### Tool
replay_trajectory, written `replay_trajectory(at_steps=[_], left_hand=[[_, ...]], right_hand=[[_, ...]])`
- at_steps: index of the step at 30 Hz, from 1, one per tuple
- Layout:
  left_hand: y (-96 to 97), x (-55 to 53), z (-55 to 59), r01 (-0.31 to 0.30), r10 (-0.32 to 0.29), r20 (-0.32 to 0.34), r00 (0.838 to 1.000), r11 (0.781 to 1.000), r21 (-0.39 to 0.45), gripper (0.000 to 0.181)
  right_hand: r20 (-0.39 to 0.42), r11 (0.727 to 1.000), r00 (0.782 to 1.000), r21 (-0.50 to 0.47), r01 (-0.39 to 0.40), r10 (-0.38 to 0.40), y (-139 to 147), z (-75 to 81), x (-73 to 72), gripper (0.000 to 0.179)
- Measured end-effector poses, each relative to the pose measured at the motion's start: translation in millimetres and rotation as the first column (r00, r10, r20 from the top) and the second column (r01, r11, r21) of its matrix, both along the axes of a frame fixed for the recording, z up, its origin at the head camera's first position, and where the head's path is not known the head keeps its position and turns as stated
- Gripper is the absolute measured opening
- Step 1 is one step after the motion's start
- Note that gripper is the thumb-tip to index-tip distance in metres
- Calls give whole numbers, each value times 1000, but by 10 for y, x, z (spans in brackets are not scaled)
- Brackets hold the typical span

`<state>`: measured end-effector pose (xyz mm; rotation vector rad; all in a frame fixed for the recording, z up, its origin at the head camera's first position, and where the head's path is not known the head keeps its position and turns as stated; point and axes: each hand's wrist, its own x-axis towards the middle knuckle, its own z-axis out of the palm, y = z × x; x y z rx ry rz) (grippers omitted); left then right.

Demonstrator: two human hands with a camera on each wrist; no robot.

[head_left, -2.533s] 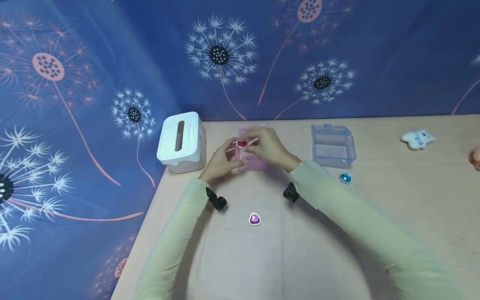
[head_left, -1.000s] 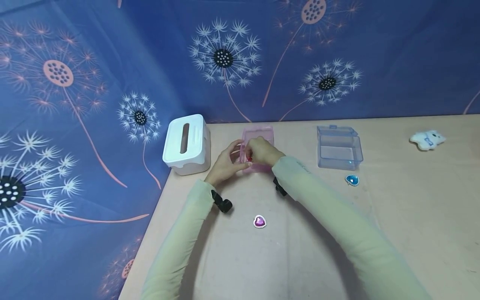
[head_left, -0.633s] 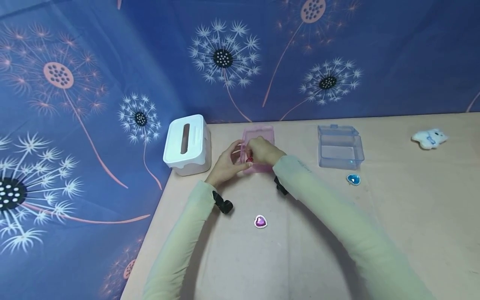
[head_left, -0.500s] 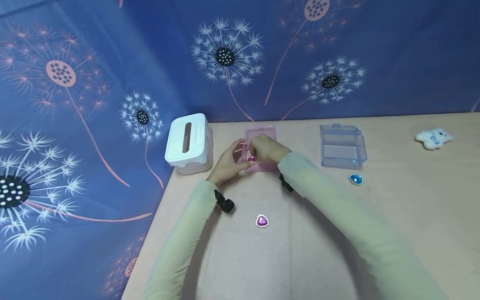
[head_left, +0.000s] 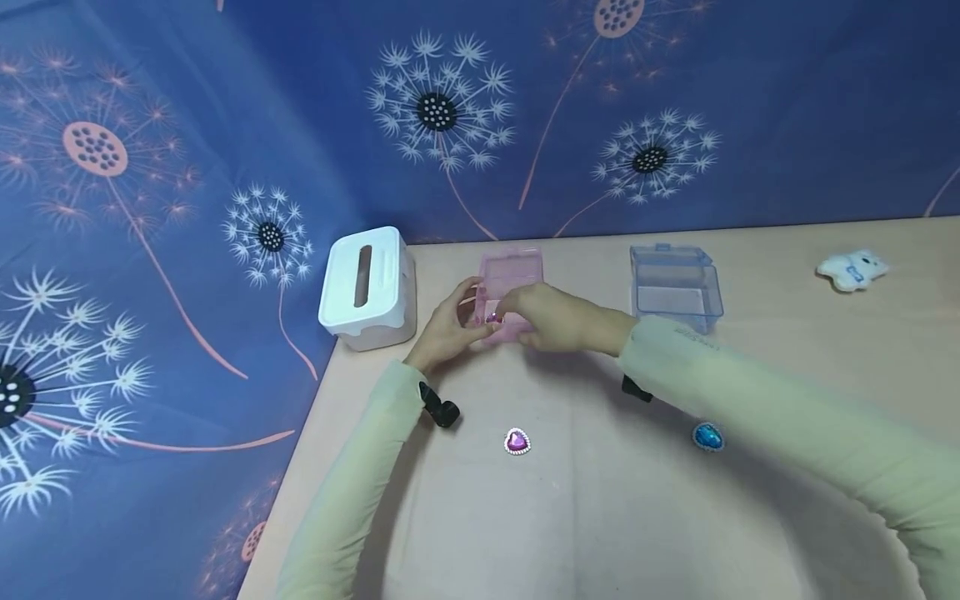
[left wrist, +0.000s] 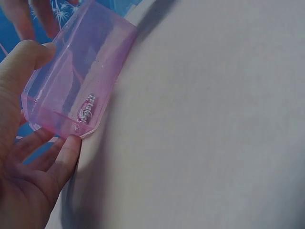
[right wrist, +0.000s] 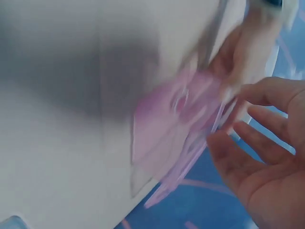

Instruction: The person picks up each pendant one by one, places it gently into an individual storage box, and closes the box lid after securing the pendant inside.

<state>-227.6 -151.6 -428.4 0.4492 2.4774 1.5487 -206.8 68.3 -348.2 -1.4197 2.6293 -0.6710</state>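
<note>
The left hand (head_left: 444, 333) grips the near left end of a pink see-through plastic box (head_left: 512, 267), thumb on one side and fingers on the other. The box's lid is swung back. Inside lies a red heart-shaped gem (head_left: 493, 317) with a silvery beaded border, tinted by the pink wall in the left wrist view. The right hand (head_left: 558, 321) hovers over the box's right side; its fingers are spread and hold nothing in the right wrist view. On the table, a purple heart gem (head_left: 517, 442) lies nearer the person, and a blue heart gem (head_left: 708, 437) lies beside the right sleeve.
A white tissue box (head_left: 381, 287) stands left of the pink box. Against the back right sits an open see-through blue box (head_left: 671, 268), with a small white animal-shaped toy (head_left: 851, 270) farther right. A dandelion-print cloth (head_left: 555, 108) hangs behind the table.
The right hand has let go of the red gem inside the pink box and drawn back to the right. The blue gem has shifted toward the person, beside the right sleeve.
</note>
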Motion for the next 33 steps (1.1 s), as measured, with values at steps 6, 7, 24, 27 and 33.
replay_trajectory(at_steps=[6, 7, 24, 27, 33], left_hand=[[-12, 18, -20, -6, 6, 5, 1000, 999, -35, 86], [-15, 20, -27, -9, 10, 8, 1000, 999, -38, 86], [-1, -23, 24, -18, 17, -15, 1000, 996, -83, 84], [-7, -16, 19, -19, 18, -11, 1000, 998, -67, 84], [7, 6, 55, -20, 20, -2, 1000, 998, -55, 84]], right_hand=[[-107, 995, 992, -66, -75, 67, 57, -115, 533, 48], [-98, 994, 992, -73, -83, 76, 67, -159, 618, 50], [-18, 976, 976, 25, -216, 216, 172, -648, 1058, 37], [-78, 971, 968, 30, -237, 238, 159, -658, 1060, 28], [-207, 961, 939, 74, -265, 275, 103, -664, 1052, 16]])
